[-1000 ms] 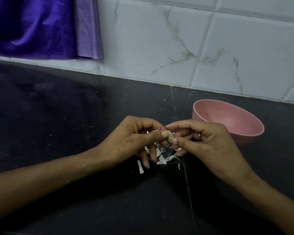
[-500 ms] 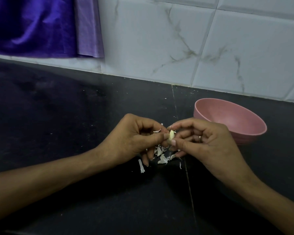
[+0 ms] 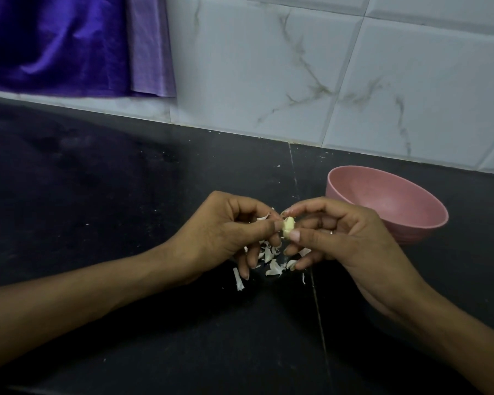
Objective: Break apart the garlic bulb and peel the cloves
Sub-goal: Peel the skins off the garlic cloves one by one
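From the head view, one small pale yellow garlic clove (image 3: 288, 226) sits between the two hands, held above the black stone bench (image 3: 126, 195) and just left of the round pink bowl (image 3: 428, 220), which serves as the landmark here. The clove's long axis runs roughly up and down, leaning slightly, with its lower tip toward the right thumb. The left hand (image 3: 220, 235) closes its grip on the clove's left side with thumb and forefinger; the right hand (image 3: 342, 238), the one nearer the pink bowl, pinches the clove's right side, thumb at the bottom and forefinger over the top. Both hands touch the clove, so neither is meaningfully nearer to it. A papery white skin scrap (image 3: 264, 216) shows by the left forefinger; whether it hangs from the clove cannot be told. Left of the bowl, below the hands, lies a scatter of white garlic skin flakes (image 3: 273, 266), perhaps eight or more, uncountable under the fingers. Counted: one clove, one bowl, two hands. No whole bulb or other cloves show; the bowl's visible inside looks bare.
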`<action>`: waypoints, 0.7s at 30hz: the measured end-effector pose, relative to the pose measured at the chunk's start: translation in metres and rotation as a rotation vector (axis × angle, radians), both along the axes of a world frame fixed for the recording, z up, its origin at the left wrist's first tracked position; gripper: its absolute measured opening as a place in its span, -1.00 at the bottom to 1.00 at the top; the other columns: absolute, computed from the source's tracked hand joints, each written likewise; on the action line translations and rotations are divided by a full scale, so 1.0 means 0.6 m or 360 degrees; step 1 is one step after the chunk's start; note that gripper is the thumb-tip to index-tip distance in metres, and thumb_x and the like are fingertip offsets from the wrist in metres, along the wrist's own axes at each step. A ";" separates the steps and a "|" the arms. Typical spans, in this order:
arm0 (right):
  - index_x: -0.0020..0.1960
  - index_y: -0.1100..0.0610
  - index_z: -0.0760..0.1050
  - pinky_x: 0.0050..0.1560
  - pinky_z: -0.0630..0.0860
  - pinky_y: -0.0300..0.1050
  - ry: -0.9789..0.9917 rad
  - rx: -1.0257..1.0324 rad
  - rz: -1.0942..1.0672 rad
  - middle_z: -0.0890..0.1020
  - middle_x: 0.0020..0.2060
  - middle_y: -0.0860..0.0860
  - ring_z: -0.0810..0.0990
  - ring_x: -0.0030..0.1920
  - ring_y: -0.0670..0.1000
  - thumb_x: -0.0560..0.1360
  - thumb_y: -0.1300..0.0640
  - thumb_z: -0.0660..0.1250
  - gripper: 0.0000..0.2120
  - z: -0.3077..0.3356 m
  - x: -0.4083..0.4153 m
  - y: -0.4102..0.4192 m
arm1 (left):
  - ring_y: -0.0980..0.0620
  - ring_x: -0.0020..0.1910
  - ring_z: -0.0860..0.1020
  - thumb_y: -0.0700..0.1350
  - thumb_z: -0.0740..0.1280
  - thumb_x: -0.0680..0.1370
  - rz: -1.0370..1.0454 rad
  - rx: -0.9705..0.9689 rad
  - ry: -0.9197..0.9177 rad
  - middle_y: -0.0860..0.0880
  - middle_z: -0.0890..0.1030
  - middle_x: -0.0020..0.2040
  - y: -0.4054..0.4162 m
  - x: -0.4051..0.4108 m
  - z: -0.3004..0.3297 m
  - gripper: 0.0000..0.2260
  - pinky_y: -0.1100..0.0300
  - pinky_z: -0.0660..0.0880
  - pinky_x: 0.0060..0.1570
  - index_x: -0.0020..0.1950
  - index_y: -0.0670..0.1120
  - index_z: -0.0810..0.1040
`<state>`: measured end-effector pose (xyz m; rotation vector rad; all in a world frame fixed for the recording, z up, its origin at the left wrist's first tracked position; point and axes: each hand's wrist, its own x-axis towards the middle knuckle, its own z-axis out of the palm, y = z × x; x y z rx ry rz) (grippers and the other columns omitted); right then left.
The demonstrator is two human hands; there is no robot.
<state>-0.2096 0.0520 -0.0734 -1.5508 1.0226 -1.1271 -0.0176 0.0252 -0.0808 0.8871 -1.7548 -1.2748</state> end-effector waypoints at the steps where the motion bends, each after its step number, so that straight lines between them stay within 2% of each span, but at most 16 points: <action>1: 0.04 0.17 0.63 -0.28 0.64 -0.09 0.0002 0.0003 0.0004 0.69 -0.20 0.20 0.69 -0.21 0.14 0.40 0.27 0.43 -0.79 0.000 0.000 0.000 | 0.13 -0.60 0.47 -0.22 0.33 0.57 0.0001 -0.0008 0.0004 0.02 0.59 -0.49 0.000 0.000 0.000 -0.89 0.24 0.48 -0.55 -0.09 -0.25 0.60; 7: -0.01 0.18 0.62 -0.33 0.66 -0.02 0.0093 -0.0099 -0.0049 0.69 -0.27 0.13 0.67 -0.29 0.08 0.35 0.17 0.47 -0.77 -0.002 0.001 -0.002 | 0.08 -0.54 0.51 -0.05 0.38 0.44 -0.0011 -0.0042 0.0009 -0.06 0.65 -0.31 -0.001 0.001 -0.005 -0.76 0.20 0.52 -0.53 -0.05 -0.22 0.64; 11: -0.04 0.16 0.63 -0.35 0.64 -0.03 0.0102 -0.0154 -0.0076 0.68 -0.27 0.13 0.65 -0.30 0.05 0.37 0.19 0.46 -0.83 -0.006 0.001 -0.004 | 0.08 -0.54 0.51 -0.07 0.38 0.46 -0.0023 -0.0038 0.0004 -0.04 0.65 -0.31 -0.002 0.001 -0.005 -0.77 0.20 0.52 -0.53 -0.04 -0.23 0.64; 16: -0.07 0.14 0.63 -0.39 0.61 -0.08 0.0089 -0.0189 -0.0098 0.67 -0.27 0.10 0.64 -0.34 0.03 0.39 0.18 0.46 -0.87 -0.008 0.001 -0.004 | 0.12 -0.59 0.49 -0.17 0.35 0.54 -0.0005 -0.0032 0.0008 0.01 0.61 -0.45 0.000 0.000 -0.003 -0.88 0.25 0.46 -0.55 -0.07 -0.21 0.61; 21: -0.05 0.21 0.62 -0.42 0.59 -0.16 0.0030 -0.0152 -0.0132 0.68 -0.31 0.08 0.63 -0.37 0.01 0.39 0.23 0.45 -0.86 -0.005 -0.001 -0.005 | 0.05 -0.55 0.48 -0.10 0.38 0.49 0.0077 0.0014 0.0099 -0.08 0.66 -0.27 -0.007 0.001 -0.004 -0.82 0.18 0.49 -0.53 -0.06 -0.22 0.63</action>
